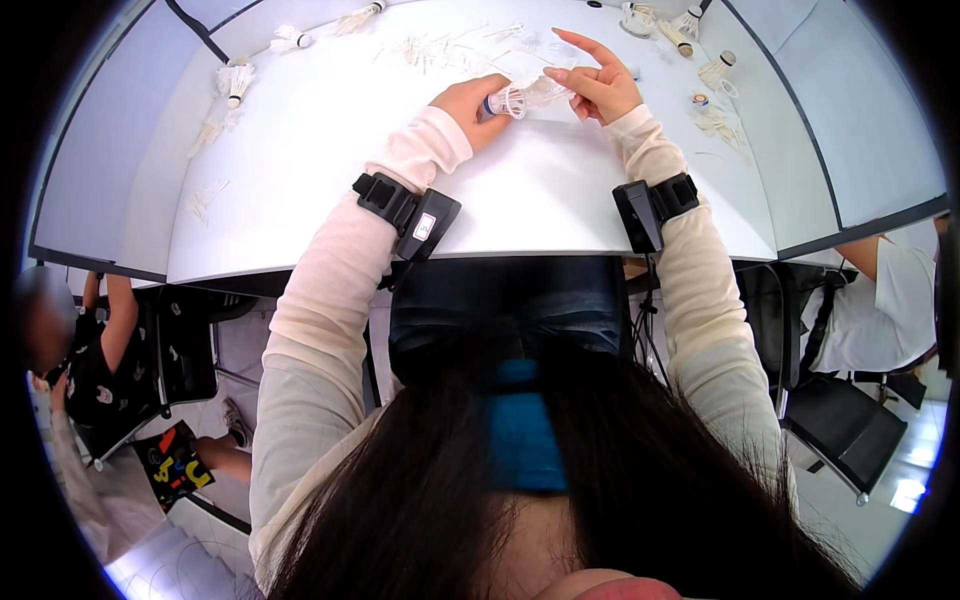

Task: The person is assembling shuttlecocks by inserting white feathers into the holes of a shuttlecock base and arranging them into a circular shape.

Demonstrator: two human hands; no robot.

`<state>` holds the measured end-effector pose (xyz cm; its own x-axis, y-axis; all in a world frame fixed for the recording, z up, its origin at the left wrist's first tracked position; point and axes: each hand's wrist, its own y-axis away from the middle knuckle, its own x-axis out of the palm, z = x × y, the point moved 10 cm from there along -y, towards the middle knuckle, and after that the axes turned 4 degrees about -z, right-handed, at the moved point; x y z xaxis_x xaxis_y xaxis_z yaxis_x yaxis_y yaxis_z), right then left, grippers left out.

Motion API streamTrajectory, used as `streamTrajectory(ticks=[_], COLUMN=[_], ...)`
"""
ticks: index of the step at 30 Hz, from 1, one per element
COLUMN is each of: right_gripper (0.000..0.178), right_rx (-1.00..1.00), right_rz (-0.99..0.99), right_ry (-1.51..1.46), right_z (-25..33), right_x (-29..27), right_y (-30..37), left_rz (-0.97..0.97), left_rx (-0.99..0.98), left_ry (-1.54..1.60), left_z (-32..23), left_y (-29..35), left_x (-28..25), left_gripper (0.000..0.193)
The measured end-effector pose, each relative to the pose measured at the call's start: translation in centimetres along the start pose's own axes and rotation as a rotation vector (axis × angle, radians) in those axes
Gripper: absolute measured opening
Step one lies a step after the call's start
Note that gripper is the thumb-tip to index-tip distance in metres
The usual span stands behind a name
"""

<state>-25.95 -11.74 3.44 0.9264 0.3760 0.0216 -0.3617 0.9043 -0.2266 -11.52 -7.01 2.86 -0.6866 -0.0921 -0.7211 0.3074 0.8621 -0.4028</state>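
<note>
My left hand [474, 108] is wrapped round a shuttlecock [512, 101] with a blue band at its base end. Its skirt of pale feathers or quills points right, toward my right hand [603, 88]. The index finger of that hand stretches up and left, apart from the thumb, while the lower fingers curl in. The thumb is close above the skirt's open end; whether the curled fingers touch it I cannot tell. Beyond my hands, loose white feather quills [440, 54] lie scattered on the white table [330, 160].
Shuttlecocks stand or lie at the left [235, 83], far left [290, 39] and far right [717, 69]. More quills [722, 126] and a small tape roll [700, 99] lie at the right. Upright panels [110, 130] flank the table. Other people sit at both sides.
</note>
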Motion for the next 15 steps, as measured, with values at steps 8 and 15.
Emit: streamTrajectory(ticks=[8, 15], right_gripper=[0.060, 0.061], right_rx=[0.009, 0.039], right_rz=[-0.067, -0.087], right_ry=[0.014, 0.029], right_z=[0.34, 0.04], right_x=[-0.54, -0.64], right_y=[0.16, 0.22], left_rz=[0.048, 0.053], left_rx=[-0.064, -0.042], left_ry=[-0.050, -0.040], left_z=[0.28, 0.09], left_y=[0.11, 0.19], left_x=[0.44, 0.60], left_gripper=[0.039, 0.042])
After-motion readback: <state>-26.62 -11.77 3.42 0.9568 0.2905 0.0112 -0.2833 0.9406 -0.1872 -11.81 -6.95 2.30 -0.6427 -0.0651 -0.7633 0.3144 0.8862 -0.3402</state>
